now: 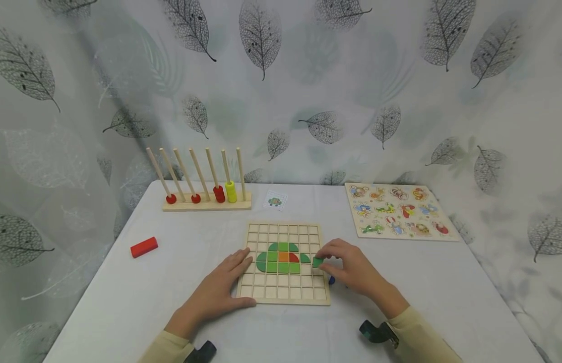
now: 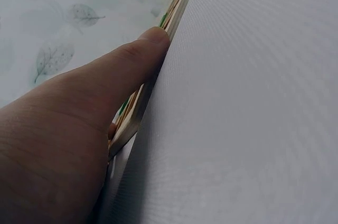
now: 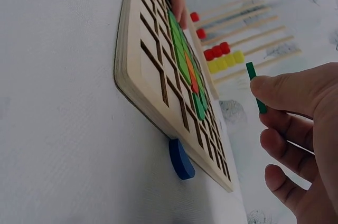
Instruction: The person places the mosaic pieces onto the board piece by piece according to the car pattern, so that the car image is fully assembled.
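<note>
My right hand (image 1: 353,267) pinches a small green tile (image 3: 256,87) between thumb and fingertips, above the right side of a wooden grid board (image 1: 281,293). Green tiles (image 1: 271,256), some with rounded corners, lie in the grid's middle around an orange tile (image 1: 284,257) and a red tile (image 1: 294,258). Against the board's left side rests my left hand (image 1: 217,287), fingers extended and thumb along the front edge. In the right wrist view a blue curved piece (image 3: 181,159) lies beside the board's right edge, under the right hand.
At the back left stands a wooden peg rack (image 1: 208,204) with red and yellow rings. A small picture card (image 1: 275,200) lies behind the board. An insect puzzle board (image 1: 398,210) is at the back right, and a red block (image 1: 144,247) at the left.
</note>
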`<action>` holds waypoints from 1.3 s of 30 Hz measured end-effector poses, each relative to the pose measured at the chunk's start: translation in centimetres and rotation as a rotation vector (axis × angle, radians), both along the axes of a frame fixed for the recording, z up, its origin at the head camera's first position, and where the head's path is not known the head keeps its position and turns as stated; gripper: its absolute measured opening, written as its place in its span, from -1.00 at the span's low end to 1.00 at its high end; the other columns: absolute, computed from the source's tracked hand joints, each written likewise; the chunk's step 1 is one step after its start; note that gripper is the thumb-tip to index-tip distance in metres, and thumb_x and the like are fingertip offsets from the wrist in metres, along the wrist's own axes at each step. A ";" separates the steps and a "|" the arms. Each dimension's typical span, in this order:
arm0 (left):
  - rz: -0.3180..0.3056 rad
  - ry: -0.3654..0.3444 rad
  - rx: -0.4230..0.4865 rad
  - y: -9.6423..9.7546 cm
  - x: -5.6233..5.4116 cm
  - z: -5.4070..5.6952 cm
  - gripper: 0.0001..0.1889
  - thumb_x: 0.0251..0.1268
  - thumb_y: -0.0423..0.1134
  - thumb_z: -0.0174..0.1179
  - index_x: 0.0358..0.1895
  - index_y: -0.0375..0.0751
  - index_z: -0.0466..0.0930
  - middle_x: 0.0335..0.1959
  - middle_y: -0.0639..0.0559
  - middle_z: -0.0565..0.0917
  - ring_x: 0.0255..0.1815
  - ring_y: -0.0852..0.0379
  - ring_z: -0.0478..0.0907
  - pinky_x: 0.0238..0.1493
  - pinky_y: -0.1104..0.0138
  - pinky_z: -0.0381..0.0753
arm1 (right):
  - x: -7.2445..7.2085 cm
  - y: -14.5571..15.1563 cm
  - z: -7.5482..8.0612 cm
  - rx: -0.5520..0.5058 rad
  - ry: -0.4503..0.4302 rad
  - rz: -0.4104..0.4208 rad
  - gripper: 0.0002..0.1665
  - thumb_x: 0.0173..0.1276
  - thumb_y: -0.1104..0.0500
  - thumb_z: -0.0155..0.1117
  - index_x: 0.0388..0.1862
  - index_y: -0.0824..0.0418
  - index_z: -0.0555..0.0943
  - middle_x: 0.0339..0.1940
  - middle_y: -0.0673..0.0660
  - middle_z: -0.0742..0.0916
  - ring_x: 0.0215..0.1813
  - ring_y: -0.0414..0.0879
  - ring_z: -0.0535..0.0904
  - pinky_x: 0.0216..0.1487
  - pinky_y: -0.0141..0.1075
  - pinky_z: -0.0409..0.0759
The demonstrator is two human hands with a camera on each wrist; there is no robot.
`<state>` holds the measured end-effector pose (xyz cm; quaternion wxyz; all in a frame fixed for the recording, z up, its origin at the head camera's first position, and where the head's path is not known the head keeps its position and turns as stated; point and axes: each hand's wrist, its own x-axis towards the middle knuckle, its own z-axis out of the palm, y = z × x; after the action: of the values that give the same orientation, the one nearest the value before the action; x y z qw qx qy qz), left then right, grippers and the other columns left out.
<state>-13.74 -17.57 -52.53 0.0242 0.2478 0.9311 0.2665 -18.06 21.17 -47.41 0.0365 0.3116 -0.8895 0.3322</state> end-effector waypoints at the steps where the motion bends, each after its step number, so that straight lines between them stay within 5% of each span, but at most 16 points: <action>1: -0.001 0.002 0.002 0.0 0.0 0.0 0.16 0.19 0.54 0.38 0.71 -0.11 0.31 0.77 0.02 0.17 0.75 -0.14 0.10 0.63 -0.13 0.24 | -0.1 -0.1 -0.1 0.002 0.003 0.002 -0.71 0.36 0.25 0.63 -0.01 -0.04 0.80 -0.02 -0.23 0.74 0.00 -0.25 0.64 0.04 -0.21 0.74; 13: -0.001 0.026 -0.004 0.2 0.0 -0.1 0.17 0.17 0.54 0.40 0.71 -0.13 0.30 0.78 0.03 0.14 0.75 -0.11 0.09 0.66 -0.06 0.18 | -0.3 -1.2 -0.7 0.021 0.030 0.038 -0.71 0.31 0.28 0.66 -0.04 0.05 0.81 -0.04 -0.14 0.75 -0.03 -0.17 0.66 0.00 -0.18 0.74; 28: -0.002 0.007 -0.002 0.1 0.1 -0.1 0.16 0.19 0.55 0.37 0.72 -0.11 0.29 0.78 0.03 0.14 0.75 -0.13 0.09 0.66 -0.09 0.19 | -0.4 -2.7 -2.0 0.246 0.040 -0.002 -0.81 0.35 0.15 0.65 -0.09 0.03 0.84 -0.09 -0.15 0.71 0.02 -0.21 0.59 0.06 -0.20 0.70; 39: 0.004 0.010 -0.005 0.1 0.1 0.0 0.16 0.19 0.52 0.40 0.71 -0.11 0.30 0.78 0.03 0.15 0.75 -0.13 0.09 0.65 -0.10 0.20 | -0.2 -3.1 -1.8 0.268 0.067 0.016 -0.80 0.38 0.17 0.63 -0.04 0.08 0.86 -0.11 -0.14 0.68 -0.04 -0.22 0.51 -0.03 -0.28 0.66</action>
<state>-13.64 -17.45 -52.53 0.0196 0.2471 0.9325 0.2628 -18.30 18.10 -49.18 0.0217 0.3319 -0.9216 0.2002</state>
